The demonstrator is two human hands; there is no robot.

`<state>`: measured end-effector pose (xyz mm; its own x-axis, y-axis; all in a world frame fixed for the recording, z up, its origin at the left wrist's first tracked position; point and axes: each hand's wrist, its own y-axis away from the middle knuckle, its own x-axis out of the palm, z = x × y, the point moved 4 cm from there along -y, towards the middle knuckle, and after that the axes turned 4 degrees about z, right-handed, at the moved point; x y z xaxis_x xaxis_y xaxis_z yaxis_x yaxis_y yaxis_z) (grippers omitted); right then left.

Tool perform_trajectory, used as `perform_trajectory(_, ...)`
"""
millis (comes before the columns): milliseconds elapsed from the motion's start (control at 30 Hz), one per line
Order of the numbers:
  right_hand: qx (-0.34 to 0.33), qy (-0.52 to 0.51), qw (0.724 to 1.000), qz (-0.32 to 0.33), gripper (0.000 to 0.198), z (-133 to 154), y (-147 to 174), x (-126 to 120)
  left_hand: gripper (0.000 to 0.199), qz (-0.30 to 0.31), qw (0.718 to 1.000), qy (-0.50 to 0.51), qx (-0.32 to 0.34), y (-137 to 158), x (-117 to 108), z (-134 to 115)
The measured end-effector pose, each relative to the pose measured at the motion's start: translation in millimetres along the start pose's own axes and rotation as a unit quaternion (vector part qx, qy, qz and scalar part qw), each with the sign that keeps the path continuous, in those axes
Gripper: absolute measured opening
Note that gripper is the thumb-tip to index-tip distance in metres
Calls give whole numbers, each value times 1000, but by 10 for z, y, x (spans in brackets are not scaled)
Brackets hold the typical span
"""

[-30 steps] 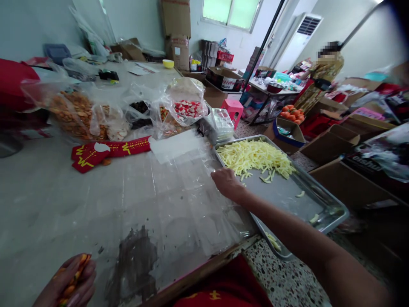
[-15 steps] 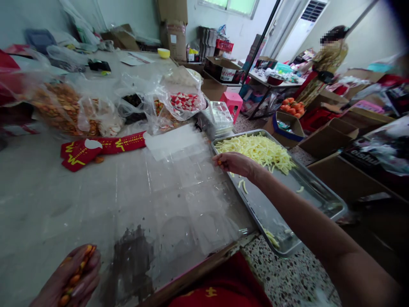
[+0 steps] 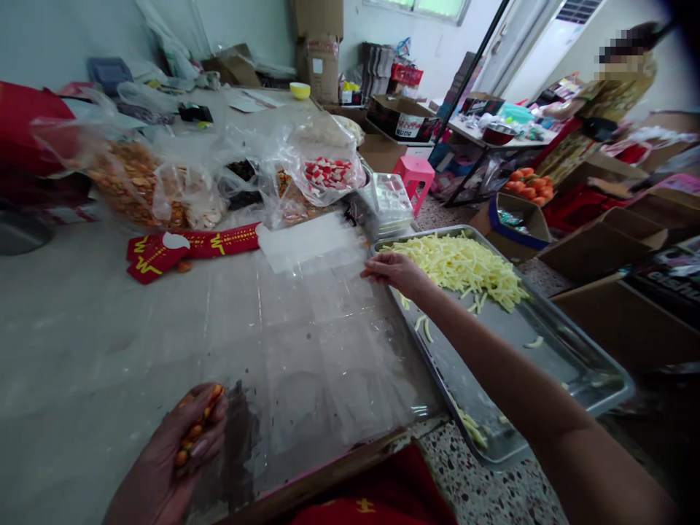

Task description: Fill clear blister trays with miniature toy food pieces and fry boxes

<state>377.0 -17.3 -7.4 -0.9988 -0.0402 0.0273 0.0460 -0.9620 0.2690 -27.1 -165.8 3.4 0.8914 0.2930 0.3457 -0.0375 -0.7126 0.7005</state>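
Note:
My left hand [image 3: 189, 437] is low over the table [image 3: 136, 343], its fingers curled around several small orange pieces [image 3: 194, 436] that show between thumb and fingers. Further off, my right hand [image 3: 392, 271] reaches to the near-left side of a metal tray [image 3: 525, 397]. Its fingertips pinch a small orange piece [image 3: 367, 272] above the table edge. Flat clear plastic bags [image 3: 306, 350] are spread in rows across the table beneath and between my hands. Pale yellow strips [image 3: 464, 266] are heaped at the tray's far end, with a few strays on its floor.
Past the bags lie a red strip of cloth with yellow marks [image 3: 219, 243] and a white sheet [image 3: 309, 240]. Filled plastic bags [image 3: 139, 179] and stacked clear boxes [image 3: 388, 204] stand behind. A pink stool [image 3: 414, 179], open cartons [image 3: 604, 219] and another person [image 3: 612, 102] are beyond.
My left hand has moved right and slightly away from me, close to the dark patch on the table, still holding the orange pieces. My right hand has shifted slightly left. The view has turned a little.

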Motion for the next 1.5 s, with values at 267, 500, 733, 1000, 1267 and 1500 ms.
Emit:
perform_trajectory(267, -69, 422, 900, -81, 19, 15, -604, 61, 20, 132, 991, 35, -12, -408, 843, -128)
perform_trajectory(500, -43, 458, 886, -49, 19, -87, -780, 126, 20, 189, 981, -5, -42, -737, 1126, -88)
perform_trajectory(733, -62, 527, 841, -100, 30, -61, -754, 119, 16, 205, 975, 41, -74, -907, 1254, -110)
perform_trajectory(1000, -118, 211, 958, 153, 41, 228, -34, 1031, 17, 212, 972, 53, -90, -893, 1227, -2)
perform_trajectory(1267, 11, -43, 993, 106, 37, -223, 649, 1478, 34, 237, 970, 38, -29, -715, 1178, 222)
perform_trajectory(1500, 37, -119, 991, 41, 33, -338, 938, 1387, 38, 192, 981, 31, -18, -578, 1188, 454)
